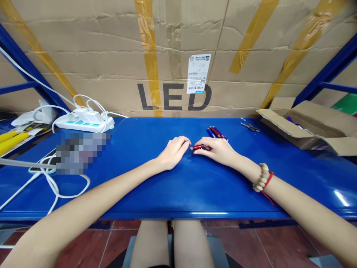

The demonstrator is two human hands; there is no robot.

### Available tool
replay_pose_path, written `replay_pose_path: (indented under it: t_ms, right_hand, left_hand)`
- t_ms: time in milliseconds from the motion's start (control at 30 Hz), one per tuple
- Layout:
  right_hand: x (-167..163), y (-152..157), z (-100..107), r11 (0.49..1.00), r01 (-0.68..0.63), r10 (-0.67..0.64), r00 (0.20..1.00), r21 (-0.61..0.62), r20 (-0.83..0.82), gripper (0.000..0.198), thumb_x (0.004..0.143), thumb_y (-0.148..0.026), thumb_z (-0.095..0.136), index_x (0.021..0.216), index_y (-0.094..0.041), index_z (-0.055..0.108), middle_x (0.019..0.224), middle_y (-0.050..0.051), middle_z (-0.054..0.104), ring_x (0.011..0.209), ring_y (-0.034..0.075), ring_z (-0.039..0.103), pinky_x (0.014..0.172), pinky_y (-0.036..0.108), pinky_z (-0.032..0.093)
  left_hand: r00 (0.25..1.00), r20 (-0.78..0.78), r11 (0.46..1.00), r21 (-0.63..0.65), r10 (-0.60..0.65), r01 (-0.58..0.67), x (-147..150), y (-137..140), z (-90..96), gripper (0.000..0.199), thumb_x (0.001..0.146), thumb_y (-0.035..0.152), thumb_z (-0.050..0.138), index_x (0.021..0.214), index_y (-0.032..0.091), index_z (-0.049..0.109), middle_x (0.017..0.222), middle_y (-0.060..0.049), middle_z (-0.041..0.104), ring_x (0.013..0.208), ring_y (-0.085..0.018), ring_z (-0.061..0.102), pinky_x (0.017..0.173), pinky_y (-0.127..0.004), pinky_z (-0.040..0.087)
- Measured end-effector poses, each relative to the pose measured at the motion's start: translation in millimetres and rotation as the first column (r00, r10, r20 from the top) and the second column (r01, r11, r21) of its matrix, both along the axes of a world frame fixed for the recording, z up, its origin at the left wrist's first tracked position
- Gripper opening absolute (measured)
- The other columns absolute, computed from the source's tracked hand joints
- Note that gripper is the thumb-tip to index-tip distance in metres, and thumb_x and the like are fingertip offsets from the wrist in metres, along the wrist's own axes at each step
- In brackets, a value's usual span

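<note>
Between the thumb and fingers of my right hand is a short red metal cylinder with a silver end, lying roughly level just above the blue table. The silver end points toward my left hand. That hand is curled low over the table, thumb and index finger drawn together; whether anything sits between them is hidden. Just beyond my right hand lie several similar red and blue cylinders, partly covered by my fingers.
An open cardboard box stands at the right, with a key to its left. A white power strip, white cables and a pixelated object occupy the left. Behind rises a large carton marked LED.
</note>
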State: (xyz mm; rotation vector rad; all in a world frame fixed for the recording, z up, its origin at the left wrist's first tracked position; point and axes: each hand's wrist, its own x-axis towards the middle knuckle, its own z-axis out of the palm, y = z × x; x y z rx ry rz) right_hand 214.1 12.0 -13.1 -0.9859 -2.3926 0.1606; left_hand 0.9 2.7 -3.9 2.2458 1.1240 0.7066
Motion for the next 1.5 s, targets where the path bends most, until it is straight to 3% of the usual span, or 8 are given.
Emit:
replay_pose_path:
  t_ms: [1500]
  right_hand:
    - [-2.4, -4.1, 1.1, 0.998, -0.057, 0.057, 0.998, -0.041, 0.008, 0.032, 0.089, -0.048, 0.052, 0.098, -0.021, 0.066, 0.095, 0.000, 0.062, 0.085, 0.010, 0.059, 0.074, 0.020, 0.040]
  left_hand:
    - [1.000, -0.003, 1.000, -0.016, 0.016, -0.016, 0.2, -1.5, 4.4, 0.033, 0.097, 0.038, 0.020, 0.097, 0.021, 0.048, 0.104, 0.000, 0.056, 0.103, -0.016, 0.045, 0.099, -0.038, 0.027]
